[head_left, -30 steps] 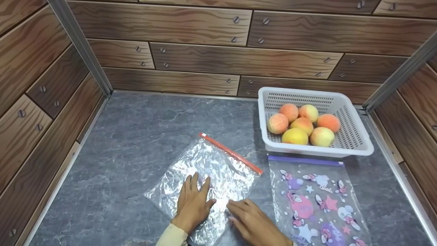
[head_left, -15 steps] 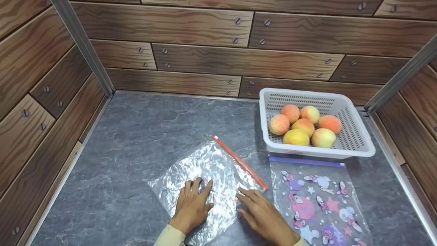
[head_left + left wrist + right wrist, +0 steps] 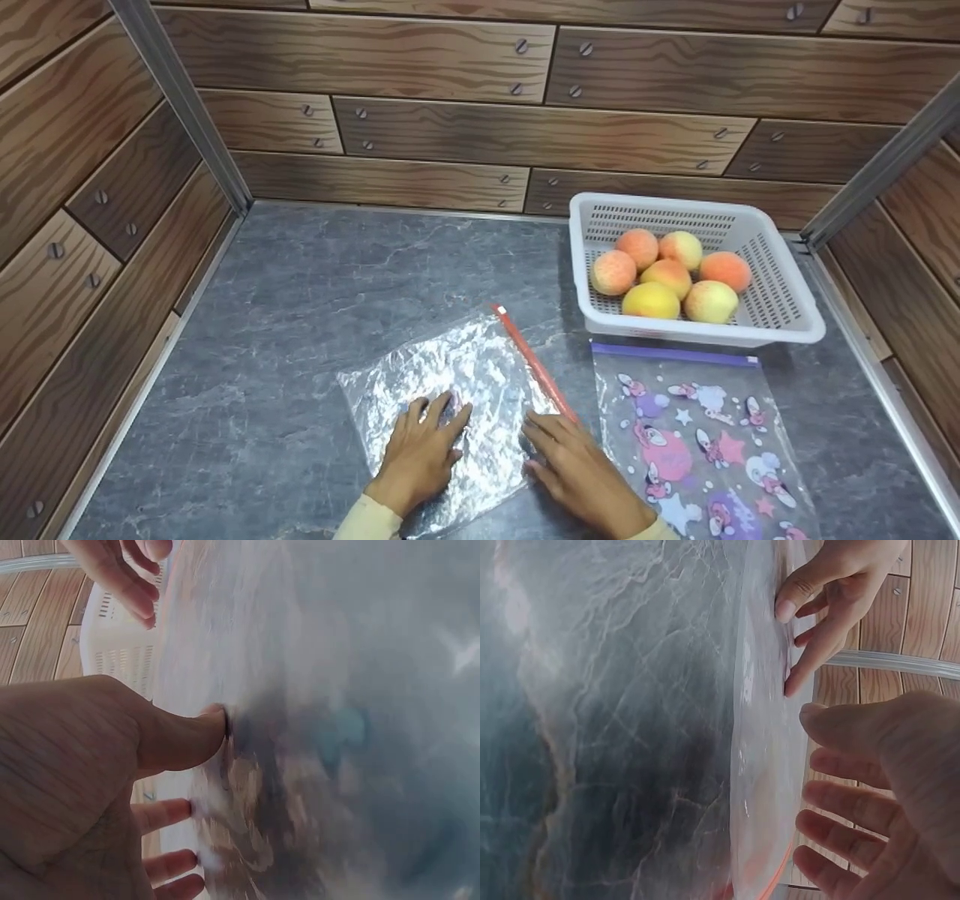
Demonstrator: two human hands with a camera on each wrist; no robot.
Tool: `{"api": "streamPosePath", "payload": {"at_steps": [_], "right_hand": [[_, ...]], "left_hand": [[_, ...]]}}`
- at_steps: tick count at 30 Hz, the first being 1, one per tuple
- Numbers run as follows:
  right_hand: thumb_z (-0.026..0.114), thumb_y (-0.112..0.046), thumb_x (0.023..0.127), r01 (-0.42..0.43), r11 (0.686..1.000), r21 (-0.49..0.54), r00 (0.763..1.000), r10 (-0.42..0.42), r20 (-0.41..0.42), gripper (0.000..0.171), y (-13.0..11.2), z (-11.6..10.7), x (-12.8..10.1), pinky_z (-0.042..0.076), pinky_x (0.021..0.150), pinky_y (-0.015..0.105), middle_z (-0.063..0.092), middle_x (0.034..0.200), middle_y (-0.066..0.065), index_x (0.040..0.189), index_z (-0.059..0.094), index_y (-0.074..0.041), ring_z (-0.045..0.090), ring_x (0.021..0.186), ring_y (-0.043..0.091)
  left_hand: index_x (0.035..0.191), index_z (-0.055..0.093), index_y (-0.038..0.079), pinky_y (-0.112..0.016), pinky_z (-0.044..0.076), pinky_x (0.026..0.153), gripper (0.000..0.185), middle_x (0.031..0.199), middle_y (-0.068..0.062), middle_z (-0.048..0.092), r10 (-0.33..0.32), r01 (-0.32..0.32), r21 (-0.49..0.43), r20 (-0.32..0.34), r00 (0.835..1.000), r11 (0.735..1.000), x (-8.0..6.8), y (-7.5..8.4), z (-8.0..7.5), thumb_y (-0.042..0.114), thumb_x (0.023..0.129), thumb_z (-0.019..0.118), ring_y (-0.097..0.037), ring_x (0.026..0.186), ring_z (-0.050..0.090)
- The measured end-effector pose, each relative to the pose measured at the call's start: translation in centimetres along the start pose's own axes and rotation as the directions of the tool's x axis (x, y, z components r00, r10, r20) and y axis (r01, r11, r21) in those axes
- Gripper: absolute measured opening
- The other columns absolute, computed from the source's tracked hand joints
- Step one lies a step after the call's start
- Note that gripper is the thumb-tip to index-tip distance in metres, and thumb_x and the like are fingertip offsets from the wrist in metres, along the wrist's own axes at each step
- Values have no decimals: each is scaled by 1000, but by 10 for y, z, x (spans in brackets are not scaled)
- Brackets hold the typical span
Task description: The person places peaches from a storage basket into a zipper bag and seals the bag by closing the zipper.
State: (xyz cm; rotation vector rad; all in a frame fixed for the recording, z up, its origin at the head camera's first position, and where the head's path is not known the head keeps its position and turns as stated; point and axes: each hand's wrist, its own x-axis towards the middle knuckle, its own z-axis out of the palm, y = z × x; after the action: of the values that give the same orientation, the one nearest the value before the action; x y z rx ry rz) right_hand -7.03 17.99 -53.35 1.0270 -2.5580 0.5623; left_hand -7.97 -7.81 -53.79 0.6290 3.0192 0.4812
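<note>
A clear crinkled zip bag (image 3: 450,375) with an orange-red zip strip (image 3: 534,361) lies flat on the grey marble counter (image 3: 315,285). My left hand (image 3: 424,450) rests flat on the bag's near half, fingers straight; the left wrist view shows its thumb (image 3: 187,739) pressing the plastic (image 3: 300,727). My right hand (image 3: 574,469) lies flat on the bag's right edge near the strip's lower end, fingers spread, and shows again in the right wrist view (image 3: 877,795) beside the clear bag (image 3: 765,735).
A second zip bag (image 3: 697,442) printed with cartoon figures and a purple zip lies to the right. Behind it stands a white perforated basket (image 3: 780,300) with several peaches (image 3: 660,277). Wood-pattern walls close in the counter on three sides.
Both hands have turned the clear bag clockwise; its orange strip swung right and now runs steeper, closer to the printed bag. Both hands stay flat on it.
</note>
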Motion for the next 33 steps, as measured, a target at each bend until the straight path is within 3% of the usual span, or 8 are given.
{"api": "streamPosePath", "payload": {"at_steps": [7, 17, 24, 33], "right_hand": [[81, -14, 82, 7, 1000, -19, 999, -6, 43, 42, 0, 5, -6, 52, 97, 50, 65, 129, 16, 120, 69, 0, 61, 115, 33], [76, -17, 90, -37, 999, 11, 990, 35, 139, 39, -8, 7, -10, 50, 99, 51, 63, 133, 16, 123, 68, 2, 60, 117, 33], [72, -17, 93, -7, 1000, 7, 989, 6, 146, 37, -15, 10, -9, 52, 99, 47, 63, 134, 16, 124, 68, 1, 59, 117, 30], [69, -17, 96, -20, 998, 52, 987, 11, 160, 35, -26, 14, -7, 52, 99, 45, 62, 136, 17, 126, 67, 1, 59, 116, 29]], "left_hand": [[145, 57, 24, -51, 42, 94, 56, 155, -11, 44, 21, -21, -2, 41, 999, 1000, -1, -3, -6, 19, 92, 72, -40, 129, 44], [146, 56, 23, -59, 40, 104, 54, 157, -18, 41, 11, -1, -97, 100, 995, 995, 1, -10, -14, 9, 95, 64, -43, 136, 41], [143, 58, 21, -62, 41, 106, 60, 154, -23, 42, -13, 18, -60, 78, 997, 998, 5, 0, -20, 0, 87, 66, -47, 139, 39], [139, 63, 19, -59, 42, 108, 57, 152, -19, 47, 97, -97, -49, 9, 995, 994, 14, 20, -7, 0, 84, 63, -47, 138, 42]]}}
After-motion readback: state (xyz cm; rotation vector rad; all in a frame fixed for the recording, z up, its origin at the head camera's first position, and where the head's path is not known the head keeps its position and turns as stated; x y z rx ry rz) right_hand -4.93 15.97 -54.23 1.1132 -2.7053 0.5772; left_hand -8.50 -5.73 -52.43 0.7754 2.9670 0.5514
